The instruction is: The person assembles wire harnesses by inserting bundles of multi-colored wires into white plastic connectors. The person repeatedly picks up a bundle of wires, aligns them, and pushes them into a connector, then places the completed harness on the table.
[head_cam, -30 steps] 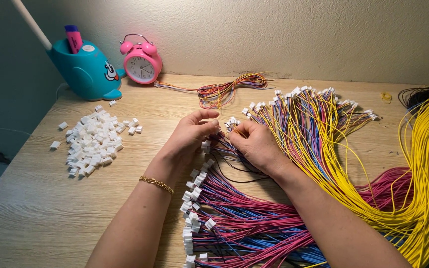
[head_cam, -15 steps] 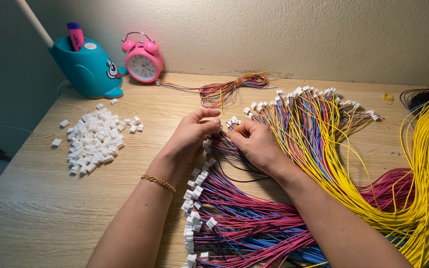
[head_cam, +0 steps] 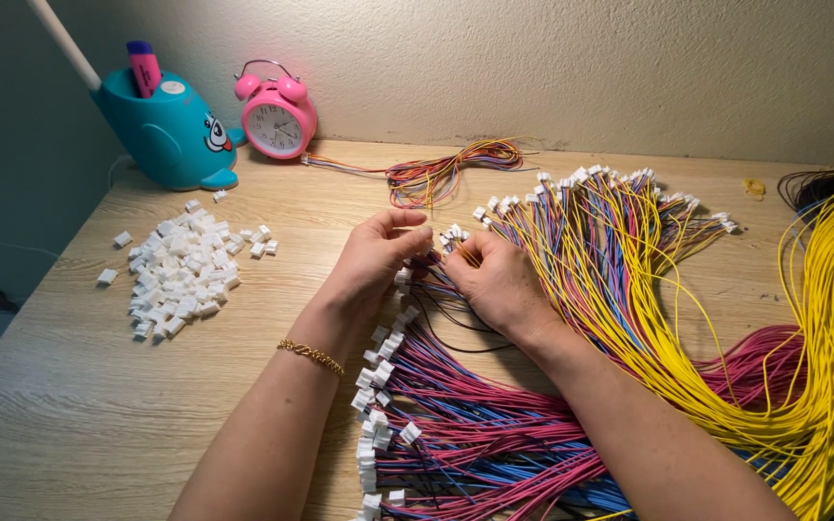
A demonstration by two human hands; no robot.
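1. Landmark: white connector pile [head_cam: 178,275] on the wooden table [head_cam: 98,415], left side.
2. Behind the pile, at the wall: teal whale-shaped holder [head_cam: 171,135] with a pink marker [head_cam: 145,66] in it; pink alarm clock [head_cam: 279,116] just right of the holder.
3. Right of the pile: left hand [head_cam: 371,262], gold bracelet [head_cam: 312,355] on the wrist. Fingertips pinched together on a small white connector [head_cam: 453,234] at a wire end.
4. Right hand [head_cam: 496,280] touches the left, fingers curled shut on the same connector and wires.
5. Below the hands: pink and blue wire bundle [head_cam: 494,439] with white plugs along its left edge.
6. Behind the hands, well right of the pile: loose wire coil [head_cam: 446,172].
7. Further right: fanned multicolour harnesses [head_cam: 620,232], plug ends pointing at the wall.
8. Far right, farthest from the pile: yellow wires [head_cam: 827,318].
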